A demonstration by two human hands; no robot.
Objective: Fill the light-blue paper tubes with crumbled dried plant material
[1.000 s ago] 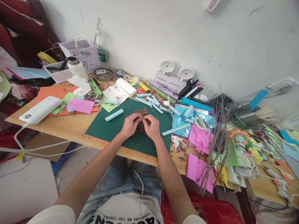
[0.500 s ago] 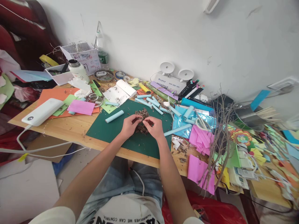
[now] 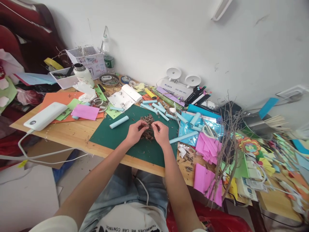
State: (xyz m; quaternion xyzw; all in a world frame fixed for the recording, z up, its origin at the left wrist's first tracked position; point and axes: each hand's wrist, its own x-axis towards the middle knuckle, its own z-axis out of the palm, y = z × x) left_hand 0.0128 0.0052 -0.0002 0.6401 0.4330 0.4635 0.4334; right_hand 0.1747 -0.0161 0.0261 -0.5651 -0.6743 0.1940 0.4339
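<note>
A heap of brown, crumbly dried plant bits lies on the dark green cutting mat. My left hand is at the left side of the heap, thumb and fingertips pinched together. Opposite it, my right hand also pinches at the heap's right edge. Whatever sits between the fingertips is too small to make out. Left of the hands a light blue paper tube rests on the mat. More such tubes lie loosely along the mat's far edge.
Bundled dry twigs stand at the right beside pink paper. Scissors lie on a blue packet. A white power bank, an open bottle and coloured paper occupy the left. Plant scraps litter the wooden table.
My hands were close together, fingertips nearly meeting over the heap; now they are slightly farther apart, with more of the heap showing between them. The view has shifted slightly.
</note>
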